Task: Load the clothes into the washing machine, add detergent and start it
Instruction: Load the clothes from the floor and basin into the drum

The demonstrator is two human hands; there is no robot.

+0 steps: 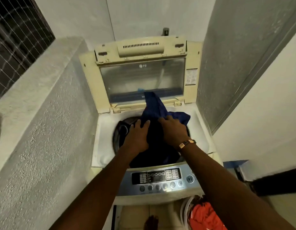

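- Clothes (154, 112): the blue fabric drapes over the washing machine (200, 130) drum rim, so it could snag or slip outside.
- Left hand (137, 135) presses flat, fingers straight; right hand (173, 128) pinches the cloth.

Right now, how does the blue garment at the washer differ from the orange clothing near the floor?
The blue garment lies over the open drum of the washing machine, while the orange clothing sits low in front of it, in what looks like a white basket. The left hand and right hand are both on the blue garment; neither touches the orange clothing. The blue is dark, the orange bright. Both are crumpled fabric.
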